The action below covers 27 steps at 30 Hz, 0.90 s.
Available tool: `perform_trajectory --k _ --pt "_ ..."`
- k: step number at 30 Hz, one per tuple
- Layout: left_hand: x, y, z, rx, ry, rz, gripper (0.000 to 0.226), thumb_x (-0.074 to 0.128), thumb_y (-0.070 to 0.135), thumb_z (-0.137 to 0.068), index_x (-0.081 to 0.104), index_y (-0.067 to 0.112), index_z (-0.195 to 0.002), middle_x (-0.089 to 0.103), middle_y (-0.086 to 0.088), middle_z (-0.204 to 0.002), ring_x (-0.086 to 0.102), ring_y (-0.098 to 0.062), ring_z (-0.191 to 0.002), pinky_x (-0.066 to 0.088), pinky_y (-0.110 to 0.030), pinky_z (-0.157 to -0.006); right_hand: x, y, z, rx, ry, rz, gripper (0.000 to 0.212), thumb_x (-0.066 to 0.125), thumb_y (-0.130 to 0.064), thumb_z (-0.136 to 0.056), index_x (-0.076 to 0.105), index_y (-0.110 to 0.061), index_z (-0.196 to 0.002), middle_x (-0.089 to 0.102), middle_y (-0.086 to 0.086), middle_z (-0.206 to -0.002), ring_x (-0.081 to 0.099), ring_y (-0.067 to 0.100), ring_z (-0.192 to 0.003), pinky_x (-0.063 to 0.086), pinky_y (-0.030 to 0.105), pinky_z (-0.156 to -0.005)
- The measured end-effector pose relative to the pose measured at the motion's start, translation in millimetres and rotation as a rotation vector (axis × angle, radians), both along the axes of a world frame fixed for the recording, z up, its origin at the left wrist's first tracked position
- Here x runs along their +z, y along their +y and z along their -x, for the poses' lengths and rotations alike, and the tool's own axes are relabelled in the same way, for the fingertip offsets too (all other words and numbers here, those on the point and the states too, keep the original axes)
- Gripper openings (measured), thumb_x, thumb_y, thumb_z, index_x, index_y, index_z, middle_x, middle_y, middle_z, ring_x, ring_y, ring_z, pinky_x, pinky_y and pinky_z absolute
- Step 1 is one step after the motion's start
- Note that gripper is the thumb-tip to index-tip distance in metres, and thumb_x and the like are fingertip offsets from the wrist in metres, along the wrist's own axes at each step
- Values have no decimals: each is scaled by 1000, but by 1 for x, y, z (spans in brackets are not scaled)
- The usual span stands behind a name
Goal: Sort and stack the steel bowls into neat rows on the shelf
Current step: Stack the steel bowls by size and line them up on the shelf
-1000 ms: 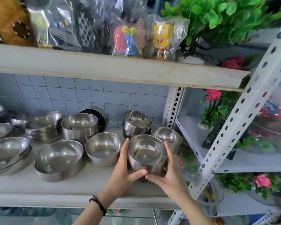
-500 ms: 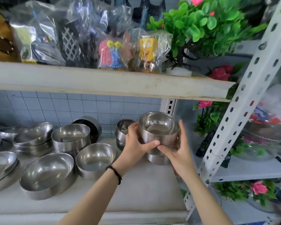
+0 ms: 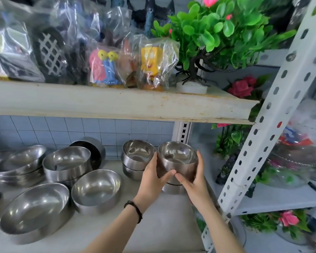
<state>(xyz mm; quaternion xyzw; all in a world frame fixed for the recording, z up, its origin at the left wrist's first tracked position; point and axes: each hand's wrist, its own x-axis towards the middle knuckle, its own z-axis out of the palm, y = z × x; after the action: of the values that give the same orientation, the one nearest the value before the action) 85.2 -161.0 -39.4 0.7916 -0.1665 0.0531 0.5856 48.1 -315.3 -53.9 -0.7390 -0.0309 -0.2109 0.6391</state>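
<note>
1. A small steel bowl (image 3: 178, 157) is clasped at its side walls by the left hand (image 3: 154, 177) and right hand (image 3: 195, 181), over another bowl (image 3: 172, 188) on the shelf (image 3: 153, 225).
2. It is judged light, rigid and slippery; the opposite walls below the rim are best gripped.

Left hand (image 3: 154, 177), right hand (image 3: 195, 181) clasp steel bowl (image 3: 178, 157) above bowl (image 3: 173, 188) on shelf (image 3: 153, 225).
</note>
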Motion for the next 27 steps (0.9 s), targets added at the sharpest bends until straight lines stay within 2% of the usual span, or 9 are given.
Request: perform_trajectory --k 2,3,6,9,11,14,18,23,27 --pt "-2 -1 1 16 -9 -23 91 73 43 -77 25 16 -149 40 27 -132 34 20 -121 26 6 -93 -1 0 -2 1 17 3 101 84 -56 -65 17 -64 -141 31 -46 -141 32 -9 -138 34 36 -116" --pt "-2 -1 1 22 -15 -39 93 72 45 -77 23 15 -150 38 23 -136 32 15 -125 23 6 -93 -1 -1 -2 -3 22 4 102 84 -56 -65 17 -64 -141 31 -46 -141 32 -8 -138 34 37 -116" --pt "-6 0 1 13 -51 -96 96 62 58 -76 19 16 -152 34 7 -153 28 -6 -141 27 -21 -114 1 1 0 -29 23 32 101 81 -64 -63 13 -69 -138 26 -50 -140 27 -15 -137 32 28 -114" --pt "-9 -2 2 25 -49 -130 99 56 65 -77 14 17 -153 30 4 -156 25 -15 -144 28 -44 -115 0 7 7 -47 37 80 106 82 -57 -66 3 -72 -135 21 -37 -151 23 -11 -141 31 27 -115" --pt "-13 -4 2 69 -46 -175 100 54 69 -78 11 20 -153 29 5 -156 26 -20 -142 24 -40 -116 -3 9 10 -46 55 97 114 86 -43 -66 -2 -71 -134 19 -17 -159 23 0 -145 32 34 -117" --pt "-18 -7 5 163 -76 -268 107 42 84 -71 10 23 -153 30 9 -155 30 -24 -136 17 -22 -102 -5 9 12 -41 65 74 122 90 -31 -59 1 -68 -134 20 -10 -160 24 6 -146 34 38 -116" --pt "-23 -8 9 198 -94 -276 99 36 81 -74 6 29 -153 26 15 -155 34 -22 -129 18 -24 -96 -8 9 14 -75 70 59 122 91 -39 -54 3 -78 -128 24 -17 -156 27 3 -144 38 33 -112" --pt "-19 -4 24 14 -59 -3 84 49 65 -79 -7 51 -139 11 15 -159 10 1 -145 15 -25 -117 -15 12 20 -32 64 -4 124 92 -53 -46 4 -79 -130 24 -46 -140 30 -2 -141 41 28 -107" --pt "-8 3 36 46 -123 37 83 53 62 -81 -4 47 -140 21 11 -158 17 -1 -144 22 -41 -119 -10 20 27 -30 33 -18 128 93 -47 -48 5 -73 -136 32 -53 -131 37 -1 -138 46 35 -106"
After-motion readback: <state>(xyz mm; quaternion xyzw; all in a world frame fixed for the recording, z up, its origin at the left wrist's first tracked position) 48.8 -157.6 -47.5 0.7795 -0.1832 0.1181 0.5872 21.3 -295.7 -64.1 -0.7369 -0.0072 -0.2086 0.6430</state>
